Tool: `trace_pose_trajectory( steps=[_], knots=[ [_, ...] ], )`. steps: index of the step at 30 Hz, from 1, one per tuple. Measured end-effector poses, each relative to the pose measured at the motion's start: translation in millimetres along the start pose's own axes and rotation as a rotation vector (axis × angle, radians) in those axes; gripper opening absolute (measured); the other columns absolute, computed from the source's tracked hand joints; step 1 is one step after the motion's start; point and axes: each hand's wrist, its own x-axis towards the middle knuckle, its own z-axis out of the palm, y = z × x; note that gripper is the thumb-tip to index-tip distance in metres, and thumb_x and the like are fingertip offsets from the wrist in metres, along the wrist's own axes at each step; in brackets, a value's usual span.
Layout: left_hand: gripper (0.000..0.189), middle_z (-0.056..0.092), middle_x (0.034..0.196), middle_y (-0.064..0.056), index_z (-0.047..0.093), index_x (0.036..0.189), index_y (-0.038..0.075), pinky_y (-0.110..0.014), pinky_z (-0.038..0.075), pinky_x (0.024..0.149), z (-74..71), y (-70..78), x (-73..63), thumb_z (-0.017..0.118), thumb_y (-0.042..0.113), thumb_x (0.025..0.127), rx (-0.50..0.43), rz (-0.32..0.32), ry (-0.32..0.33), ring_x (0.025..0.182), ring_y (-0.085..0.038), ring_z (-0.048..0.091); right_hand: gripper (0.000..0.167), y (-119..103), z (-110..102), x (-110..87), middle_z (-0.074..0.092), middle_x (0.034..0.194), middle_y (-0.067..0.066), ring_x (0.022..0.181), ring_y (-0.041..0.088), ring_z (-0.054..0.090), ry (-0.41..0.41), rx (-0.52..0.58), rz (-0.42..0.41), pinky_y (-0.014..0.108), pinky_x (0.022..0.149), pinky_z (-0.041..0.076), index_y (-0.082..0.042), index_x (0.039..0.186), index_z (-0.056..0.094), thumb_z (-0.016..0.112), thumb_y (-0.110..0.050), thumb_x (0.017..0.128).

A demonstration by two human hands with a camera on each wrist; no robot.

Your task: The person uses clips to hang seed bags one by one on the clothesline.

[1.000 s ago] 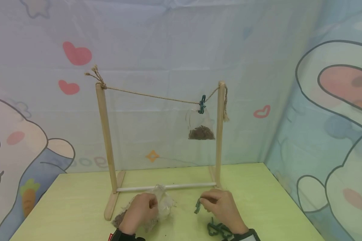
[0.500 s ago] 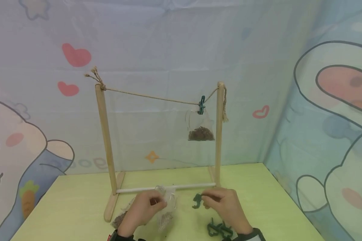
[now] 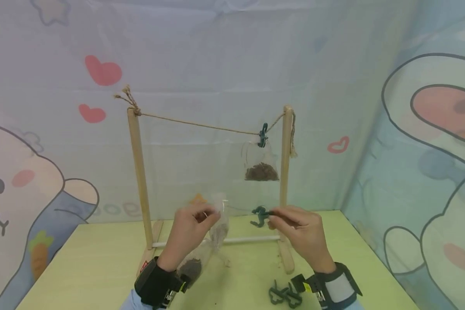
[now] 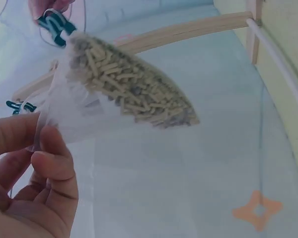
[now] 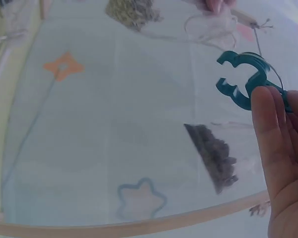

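Pellet bag (image 3: 201, 254) lifted off table (image 3: 100, 258) by left hand (image 3: 191, 228), clip (image 3: 260, 215) raised too

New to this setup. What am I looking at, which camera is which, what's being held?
No robot: a person with a camera on the head and one on each wrist. The head view shows a green table carrying a wooden rack with a string; one bag of pellets hangs there from a green clip. The left hand pinches another clear pellet bag, seen close in the left wrist view. The right hand pinches a loose green clip. Spare clips lie on the table.
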Motion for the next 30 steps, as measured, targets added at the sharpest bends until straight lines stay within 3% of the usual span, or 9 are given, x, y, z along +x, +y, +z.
trace_pose_trajectory(
  steps=[3, 7, 16, 23, 30],
  knots=[
    [0.005, 0.068, 0.085, -0.001, 0.078, 0.097, 0.010, -0.028, 0.049, 0.066, -0.8, 5.4, 16.1, 0.076, 0.006, 0.094, 0.005, 0.042, 0.053, 0.068, -0.010, 0.054, 0.017, -2.5, -1.2, 15.3, 0.076, 0.086, 0.018, 0.078, 0.005, 0.073, 0.013, -0.020, -0.018, 0.018, 0.069, 0.058, 0.005, 0.101, 0.079, 0.076, 0.013, 0.086],
    [0.003, 0.069, 0.085, -0.005, 0.079, 0.094, 0.006, -0.027, 0.049, 0.066, 0.6, 10.2, 32.9, 0.077, 0.007, 0.093, 0.008, 0.047, 0.099, 0.068, -0.014, 0.057, 0.019, -5.2, -0.2, 32.9, 0.076, 0.086, 0.018, 0.080, 0.004, 0.074, 0.029, -0.016, -0.031, 0.018, 0.070, 0.058, 0.006, 0.101, 0.079, 0.075, 0.015, 0.085],
    [0.008, 0.073, 0.100, -0.011, 0.080, 0.099, 0.002, -0.028, 0.053, 0.069, 7.6, 15.6, 51.4, 0.077, 0.006, 0.093, -0.030, 0.043, 0.138, 0.071, -0.020, 0.062, 0.017, -6.8, 3.0, 64.4, 0.076, 0.083, 0.018, 0.078, 0.003, 0.073, 0.052, 0.005, -0.085, 0.019, 0.072, 0.059, 0.008, 0.098, 0.078, 0.074, 0.017, 0.084],
    [0.012, 0.077, 0.102, -0.013, 0.080, 0.103, 0.002, -0.024, 0.045, 0.062, 8.0, 20.4, 62.7, 0.076, 0.006, 0.092, -0.073, -0.004, 0.173, 0.073, -0.021, 0.063, 0.017, -16.1, 1.4, 98.1, 0.076, 0.084, 0.019, 0.077, 0.000, 0.071, 0.066, -0.033, -0.148, 0.016, 0.070, 0.057, 0.009, 0.098, 0.078, 0.075, 0.018, 0.084],
    [0.015, 0.076, 0.091, -0.016, 0.080, 0.107, 0.000, -0.022, 0.038, 0.056, 9.6, 26.9, 81.2, 0.074, 0.006, 0.094, -0.134, -0.047, 0.188, 0.070, -0.017, 0.061, 0.013, -35.2, -5.0, 141.0, 0.076, 0.084, 0.018, 0.076, -0.005, 0.068, 0.055, -0.146, -0.189, 0.012, 0.071, 0.055, 0.010, 0.100, 0.078, 0.076, 0.010, 0.088]
  ],
)
